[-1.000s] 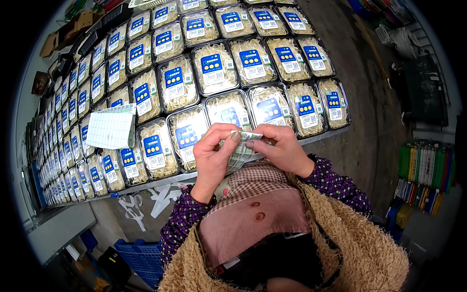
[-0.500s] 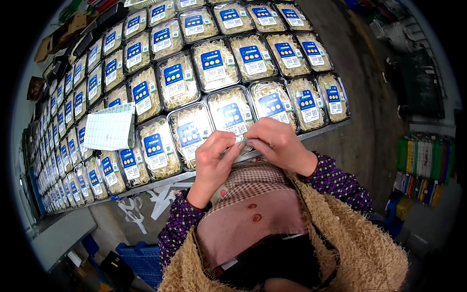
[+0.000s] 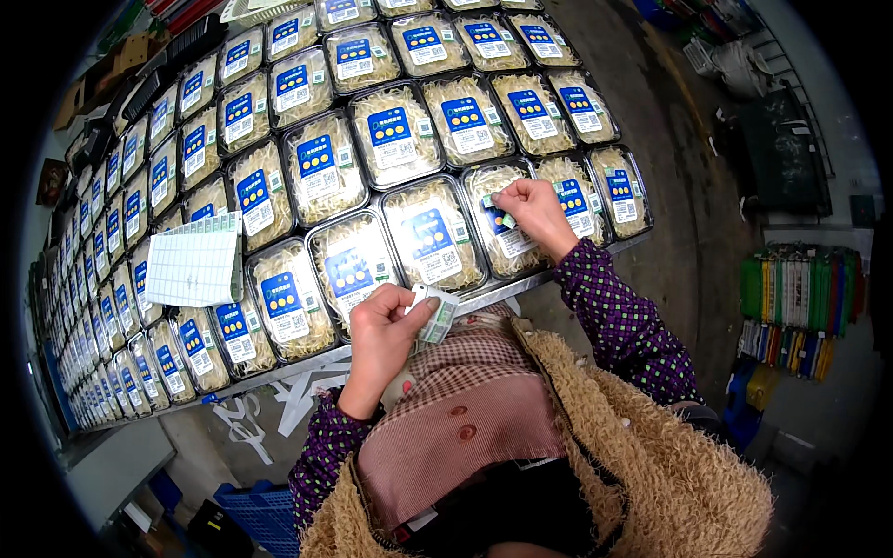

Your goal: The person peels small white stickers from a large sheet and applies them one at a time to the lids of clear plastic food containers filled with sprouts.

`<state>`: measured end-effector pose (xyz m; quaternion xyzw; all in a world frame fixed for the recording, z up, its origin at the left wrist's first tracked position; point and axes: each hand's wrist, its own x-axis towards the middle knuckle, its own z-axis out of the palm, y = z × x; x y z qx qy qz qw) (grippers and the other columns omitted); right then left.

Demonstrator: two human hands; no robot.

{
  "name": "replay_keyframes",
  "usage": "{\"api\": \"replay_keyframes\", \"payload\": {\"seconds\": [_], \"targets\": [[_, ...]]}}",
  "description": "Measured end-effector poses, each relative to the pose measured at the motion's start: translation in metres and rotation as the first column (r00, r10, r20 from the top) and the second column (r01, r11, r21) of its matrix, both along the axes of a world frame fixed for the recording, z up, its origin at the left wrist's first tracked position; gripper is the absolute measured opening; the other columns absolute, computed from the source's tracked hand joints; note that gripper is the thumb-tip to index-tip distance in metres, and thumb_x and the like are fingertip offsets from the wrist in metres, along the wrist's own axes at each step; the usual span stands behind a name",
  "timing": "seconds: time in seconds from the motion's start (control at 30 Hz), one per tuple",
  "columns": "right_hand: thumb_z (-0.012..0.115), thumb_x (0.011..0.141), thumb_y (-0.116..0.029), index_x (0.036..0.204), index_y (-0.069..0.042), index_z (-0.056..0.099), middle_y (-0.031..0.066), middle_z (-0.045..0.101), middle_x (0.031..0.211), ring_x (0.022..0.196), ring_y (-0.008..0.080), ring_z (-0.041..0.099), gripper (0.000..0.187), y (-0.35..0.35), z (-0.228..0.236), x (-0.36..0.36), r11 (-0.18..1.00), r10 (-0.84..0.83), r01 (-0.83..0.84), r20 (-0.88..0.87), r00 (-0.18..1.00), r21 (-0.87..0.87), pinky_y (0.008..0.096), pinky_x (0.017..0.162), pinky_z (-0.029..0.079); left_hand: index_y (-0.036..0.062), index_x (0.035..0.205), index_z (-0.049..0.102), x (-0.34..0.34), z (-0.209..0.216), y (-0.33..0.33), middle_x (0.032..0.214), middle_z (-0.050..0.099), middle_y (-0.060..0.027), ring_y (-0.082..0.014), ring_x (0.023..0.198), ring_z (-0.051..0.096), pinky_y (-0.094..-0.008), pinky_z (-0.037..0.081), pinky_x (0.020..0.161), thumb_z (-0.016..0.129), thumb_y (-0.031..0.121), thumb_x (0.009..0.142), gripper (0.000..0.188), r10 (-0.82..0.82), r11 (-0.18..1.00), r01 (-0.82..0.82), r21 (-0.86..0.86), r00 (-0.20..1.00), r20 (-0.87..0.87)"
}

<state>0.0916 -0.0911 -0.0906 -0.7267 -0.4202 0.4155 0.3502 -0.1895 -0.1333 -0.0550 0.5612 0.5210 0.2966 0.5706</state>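
Observation:
My left hand (image 3: 379, 337) is closed on a small strip of green-and-white stickers (image 3: 439, 319), near the table's front edge. The thumb presses the strip against the fingers. My right hand (image 3: 539, 219) pinches a small green sticker (image 3: 508, 221) over a sealed tray of bean sprouts (image 3: 513, 259) in the front row. Whether the sticker touches the film cannot be made out. Nearer my left hand lies another tray of bean sprouts (image 3: 433, 244) with a blue-and-white label and a small green sticker near its upper right corner.
Rows of similar trays cover the metal table (image 3: 484, 296). A larger white sticker sheet (image 3: 193, 270) rests on the trays at the left. White paper strips (image 3: 244, 426) hang below the table edge, with a blue plastic pallet (image 3: 260, 516) on the floor. Coloured crates (image 3: 805, 298) stand at right.
My hands have come apart. The right one has moved right and forward over a front-row tray with a sticker; the left has drawn slightly left and nearer, keeping the sticker strip.

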Motion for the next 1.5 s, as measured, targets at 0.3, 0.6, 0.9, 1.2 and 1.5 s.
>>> {"api": "replay_keyframes", "payload": {"seconds": [0.3,0.6,0.9,1.2,1.5], "targets": [[0.074,0.074,-0.026,0.073,-0.001,0.062,0.0172,0.064,0.064,0.059,0.0316,0.064,0.028,0.013,-0.002,-0.021,0.982,0.177,-0.162,0.769,0.615,-0.096,0.0402,0.054,0.050,-0.0021,0.071,0.061,-0.023,0.007,0.004,0.062,0.040,0.0038,-0.0043,0.054,0.032,-0.0227,0.026,0.048,0.077,0.008,0.077,0.019,0.077,0.997,-0.077,-0.004,0.997,0.016],[0.075,0.073,-0.006,0.081,-0.001,0.062,0.0031,0.064,0.072,0.065,0.0077,0.059,0.016,0.030,-0.012,-0.106,0.985,0.108,-0.086,-0.151,0.983,0.147,0.0226,0.058,0.049,0.0000,0.073,0.062,-0.051,0.009,-0.003,0.064,0.041,0.0074,-0.0009,0.055,0.030,-0.0199,0.023,0.047,0.076,0.008,0.079,0.018,0.160,0.984,-0.151,-0.096,0.983,0.094],[0.073,0.076,-0.012,0.085,-0.003,0.060,0.0073,0.065,0.078,0.068,0.0146,0.062,0.018,0.026,0.001,-0.122,0.924,0.205,-0.366,0.663,0.720,0.111,0.0272,0.062,0.049,0.0027,0.069,0.059,-0.074,0.014,-0.001,0.058,0.040,0.0096,0.0010,0.053,0.030,-0.0191,0.021,0.046,0.074,0.010,0.082,0.022,0.280,0.959,-0.268,-0.088,0.945,0.169],[0.067,0.083,-0.001,0.105,0.000,0.061,-0.0003,0.062,0.081,0.071,0.0056,0.057,0.023,-0.011,0.080,-0.178,0.819,0.564,-0.528,-0.139,0.814,0.225,0.0204,0.064,0.047,0.0003,0.087,0.065,-0.076,0.019,0.007,0.092,0.060,-0.0037,-0.0053,0.077,0.053,-0.0175,0.039,0.061,0.067,0.006,0.085,0.006,0.156,0.957,-0.211,0.200,0.954,0.257],[0.069,0.079,-0.004,0.091,-0.001,0.065,0.0087,0.062,0.075,0.066,0.0221,0.061,0.013,0.002,0.074,-0.173,0.588,0.613,-0.671,0.292,0.734,0.452,0.0304,0.061,0.048,-0.0002,0.088,0.062,-0.091,0.027,0.007,0.086,0.060,-0.0073,-0.0156,0.076,0.056,-0.0247,0.043,0.068,0.063,0.001,0.085,0.003,0.033,0.941,-0.004,0.340,0.996,-0.080]]}}
